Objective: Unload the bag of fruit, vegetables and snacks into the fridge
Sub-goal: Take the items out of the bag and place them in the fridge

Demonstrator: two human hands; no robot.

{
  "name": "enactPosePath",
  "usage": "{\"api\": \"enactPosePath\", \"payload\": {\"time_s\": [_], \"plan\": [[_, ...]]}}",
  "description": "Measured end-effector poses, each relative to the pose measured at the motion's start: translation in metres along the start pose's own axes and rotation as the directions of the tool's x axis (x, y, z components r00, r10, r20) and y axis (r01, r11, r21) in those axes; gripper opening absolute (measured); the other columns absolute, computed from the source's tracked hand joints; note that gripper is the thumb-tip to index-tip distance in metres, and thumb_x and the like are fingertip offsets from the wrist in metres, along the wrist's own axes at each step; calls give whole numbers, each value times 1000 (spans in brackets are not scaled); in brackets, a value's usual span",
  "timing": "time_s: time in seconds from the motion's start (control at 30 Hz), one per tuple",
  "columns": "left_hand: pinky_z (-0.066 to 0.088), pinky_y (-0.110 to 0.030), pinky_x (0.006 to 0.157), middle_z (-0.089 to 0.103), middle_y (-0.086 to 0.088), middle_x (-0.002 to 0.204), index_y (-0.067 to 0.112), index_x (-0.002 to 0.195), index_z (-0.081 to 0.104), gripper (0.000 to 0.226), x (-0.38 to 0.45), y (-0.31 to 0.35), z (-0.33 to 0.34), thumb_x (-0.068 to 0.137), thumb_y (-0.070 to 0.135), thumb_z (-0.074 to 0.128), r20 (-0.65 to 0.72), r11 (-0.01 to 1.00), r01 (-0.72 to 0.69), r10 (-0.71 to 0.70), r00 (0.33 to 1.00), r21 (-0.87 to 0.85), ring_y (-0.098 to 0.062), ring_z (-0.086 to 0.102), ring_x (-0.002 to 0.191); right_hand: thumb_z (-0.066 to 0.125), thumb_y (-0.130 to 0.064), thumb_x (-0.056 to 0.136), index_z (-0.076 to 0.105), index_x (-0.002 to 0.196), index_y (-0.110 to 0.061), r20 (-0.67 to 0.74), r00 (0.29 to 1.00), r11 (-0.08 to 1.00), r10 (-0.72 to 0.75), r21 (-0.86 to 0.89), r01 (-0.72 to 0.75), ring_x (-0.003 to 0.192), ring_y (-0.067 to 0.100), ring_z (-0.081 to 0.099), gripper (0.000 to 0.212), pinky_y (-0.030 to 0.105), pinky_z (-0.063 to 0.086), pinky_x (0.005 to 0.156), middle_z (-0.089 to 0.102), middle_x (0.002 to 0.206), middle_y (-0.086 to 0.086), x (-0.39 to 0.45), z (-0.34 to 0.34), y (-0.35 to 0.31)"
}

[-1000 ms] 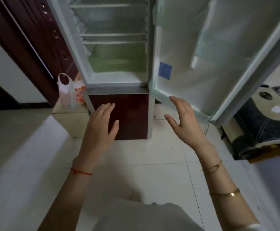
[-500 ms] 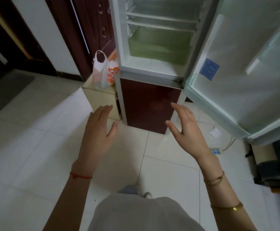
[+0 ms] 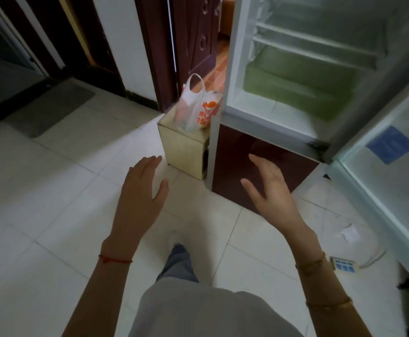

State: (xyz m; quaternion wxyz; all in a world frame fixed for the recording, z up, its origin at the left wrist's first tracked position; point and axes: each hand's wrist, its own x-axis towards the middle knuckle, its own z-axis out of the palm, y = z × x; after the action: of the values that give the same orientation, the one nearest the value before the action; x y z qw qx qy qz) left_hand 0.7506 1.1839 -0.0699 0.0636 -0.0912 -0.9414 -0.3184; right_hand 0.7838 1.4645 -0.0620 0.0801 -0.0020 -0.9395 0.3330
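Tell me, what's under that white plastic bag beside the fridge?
The white plastic bag stands on a small beige box-like stand on the tiled floor, right against the open fridge. The stand's top beneath the bag is covered, and the bag's contents show only as blurred colours.

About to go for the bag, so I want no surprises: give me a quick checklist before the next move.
1. Fridge door open: ok.
2. Shelves free for items: ok, nothing seen on them.
3. Plastic bag upright on the small stand: ok.
4. Left hand empty and open: ok.
5. Right hand empty and open: ok.
6. Bag contents: cannot tell, blurred.
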Motion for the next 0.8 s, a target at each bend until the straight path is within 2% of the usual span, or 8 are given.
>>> {"api": "enactPosePath", "payload": {"time_s": [0.2,0.37,0.43,0.57,0.8], "plan": [[28,-49,121,46,-8,153,14,148,43,50,99,-50,-26,100,23,55,-23,1000,-16,17,1000,14,-23,36,146,57,-31,97,40,146,-14,1,1000,1000,-11,20,11,140,16,33,55,25,24,113,44,147,3,110,44,-24],[37,-56,115,49,-12,150,12,146,45,49,177,-91,-45,99,21,57,9,999,-31,31,999,38,-28,43,142,57,-33,96,41,144,-13,-10,1000,999,-14,43,15,137,19,37,54,32,30,115,46,145,4,191,81,-46],[38,-56,114,50,-12,149,11,145,46,48,204,-104,-49,100,23,56,24,999,-27,26,999,40,-29,44,141,56,-32,96,41,144,-13,-17,1000,999,3,48,-2,136,18,38,54,28,29,113,46,144,4,216,92,-52],[40,-55,113,51,-11,149,11,144,47,55,250,-124,-53,96,36,46,64,999,-24,23,998,21,-28,46,140,55,-35,96,39,145,-16,-19,999,999,36,42,-35,136,16,39,55,31,32,113,46,145,3,258,109,-55],[40,-52,114,51,-10,149,12,145,47,54,337,-147,-30,96,35,48,105,998,-55,55,993,2,-26,46,140,57,-30,97,41,143,-18,-42,996,997,76,28,-74,127,16,45,50,24,32,102,51,137,2,332,129,-44]]}}
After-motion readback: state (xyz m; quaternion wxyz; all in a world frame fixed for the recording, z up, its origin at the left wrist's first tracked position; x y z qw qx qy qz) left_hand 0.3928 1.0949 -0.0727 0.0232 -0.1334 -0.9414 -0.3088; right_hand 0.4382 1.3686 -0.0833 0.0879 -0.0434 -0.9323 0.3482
